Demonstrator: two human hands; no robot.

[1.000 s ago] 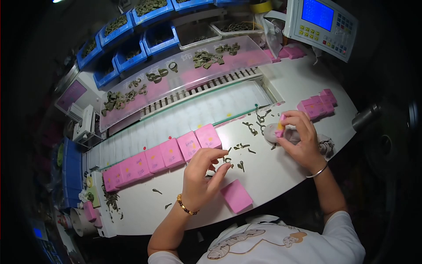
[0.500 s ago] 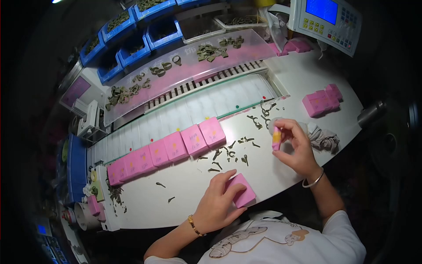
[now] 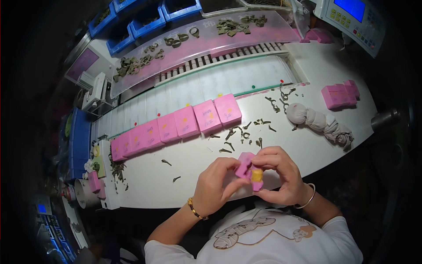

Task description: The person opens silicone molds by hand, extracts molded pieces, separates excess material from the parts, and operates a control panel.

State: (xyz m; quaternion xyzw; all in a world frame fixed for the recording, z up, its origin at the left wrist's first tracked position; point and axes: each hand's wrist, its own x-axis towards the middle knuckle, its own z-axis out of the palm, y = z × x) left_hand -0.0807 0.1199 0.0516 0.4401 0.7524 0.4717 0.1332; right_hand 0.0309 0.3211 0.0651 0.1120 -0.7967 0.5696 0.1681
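My left hand [image 3: 218, 182] grips one pink rubber mould half [image 3: 244, 163] between thumb and fingers, tilted up at the table's near edge. In my right hand [image 3: 281, 176] is the other pink mould half [image 3: 256, 177], with a yellow patch on its side. The two halves are close together, a dark gap showing between them; whether they touch I cannot tell. Just beyond my hands lie several small dark green wax pieces [image 3: 245, 135]. A slanting row of pink mould blocks [image 3: 188, 123] with handwriting and yellow marks stands farther left.
A tied whitish cloth bundle [image 3: 317, 121] lies to the right, with more pink blocks [image 3: 338, 96] behind it. A clear shelf [image 3: 193, 46] holds green pieces above a roller strip. Blue bins [image 3: 147, 22] stand at the back, a control panel [image 3: 351, 22] at upper right.
My right hand has moved from beside the cloth bundle down and left with its mould half. My left hand has raised the other half off the table, bringing the two together. The view has shifted.
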